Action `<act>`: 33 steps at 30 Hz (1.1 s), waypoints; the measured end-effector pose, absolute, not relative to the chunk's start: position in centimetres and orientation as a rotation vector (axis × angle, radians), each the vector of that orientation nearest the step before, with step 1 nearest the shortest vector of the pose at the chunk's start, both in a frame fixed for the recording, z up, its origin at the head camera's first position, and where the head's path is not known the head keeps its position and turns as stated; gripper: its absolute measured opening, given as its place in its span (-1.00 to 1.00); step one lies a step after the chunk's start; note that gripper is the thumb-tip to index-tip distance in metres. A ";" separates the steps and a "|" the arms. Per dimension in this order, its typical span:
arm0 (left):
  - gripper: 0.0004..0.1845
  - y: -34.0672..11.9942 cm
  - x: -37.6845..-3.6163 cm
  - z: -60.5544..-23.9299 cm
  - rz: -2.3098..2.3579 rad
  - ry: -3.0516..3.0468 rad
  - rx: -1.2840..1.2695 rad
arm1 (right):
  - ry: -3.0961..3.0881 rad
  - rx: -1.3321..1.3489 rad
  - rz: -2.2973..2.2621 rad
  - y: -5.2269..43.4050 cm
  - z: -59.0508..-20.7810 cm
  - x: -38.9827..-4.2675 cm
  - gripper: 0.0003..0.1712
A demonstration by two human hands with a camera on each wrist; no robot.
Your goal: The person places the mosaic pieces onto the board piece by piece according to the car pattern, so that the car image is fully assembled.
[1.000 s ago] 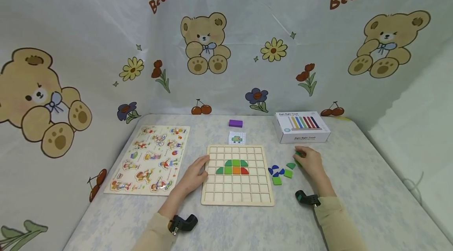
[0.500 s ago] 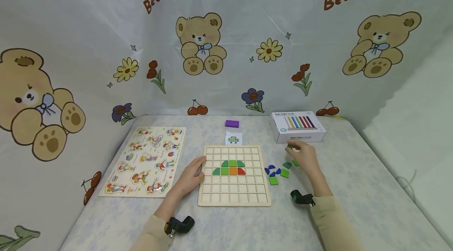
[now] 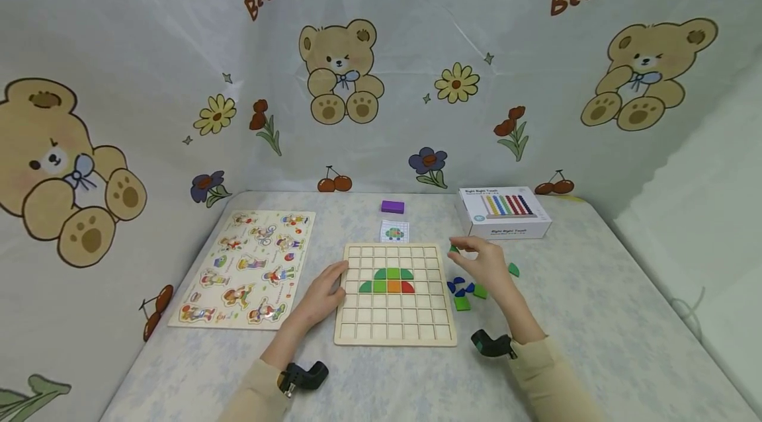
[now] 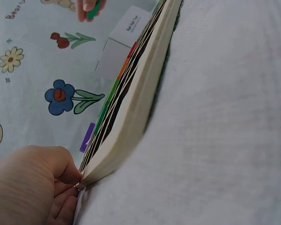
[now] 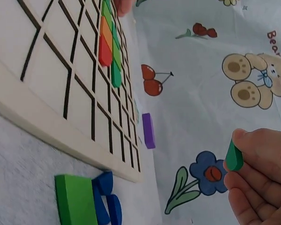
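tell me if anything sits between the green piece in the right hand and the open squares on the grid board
Nothing visible does. The right hand pinches the green piece just off the grid board right edge. The loose blue pieces lie on the table nearer the person, not in the way.

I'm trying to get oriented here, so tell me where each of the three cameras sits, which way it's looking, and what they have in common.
Head: worn on the head, looking forward and down at the grid board, with both forearms, the left hand and the right hand in view.
Left wrist: low beside the board's edge, looking along it; left hand's knuckles show.
Right wrist: low over the board's right side, facing the bear curtain; right fingers pinch a green piece.
Shared: the board appears in all three.
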State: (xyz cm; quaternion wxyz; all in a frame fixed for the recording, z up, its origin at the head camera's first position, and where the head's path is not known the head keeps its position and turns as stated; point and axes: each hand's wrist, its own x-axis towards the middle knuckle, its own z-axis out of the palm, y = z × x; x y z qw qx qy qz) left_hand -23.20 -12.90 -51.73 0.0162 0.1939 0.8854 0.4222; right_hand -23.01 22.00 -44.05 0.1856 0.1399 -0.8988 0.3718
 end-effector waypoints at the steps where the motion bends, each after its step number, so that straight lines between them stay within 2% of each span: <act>1: -0.38 -12.9 -23.3 -51.8 1.310 2.757 0.604 | -2.536 0.409 1.053 21.7 -44.1 -22.9 -0.64; 13: -0.37 -12.9 -23.4 -51.8 1.312 2.768 0.586 | -2.612 0.525 1.136 18.6 -45.9 -21.9 -0.65; 25: -0.38 -12.8 -23.4 -51.8 1.330 2.779 0.637 | -2.688 0.511 1.209 17.4 -48.5 -21.5 -0.68; 33: -0.38 -12.7 -23.2 -51.7 1.330 2.767 0.606 | -2.679 0.685 1.043 17.6 -50.0 -21.6 -0.65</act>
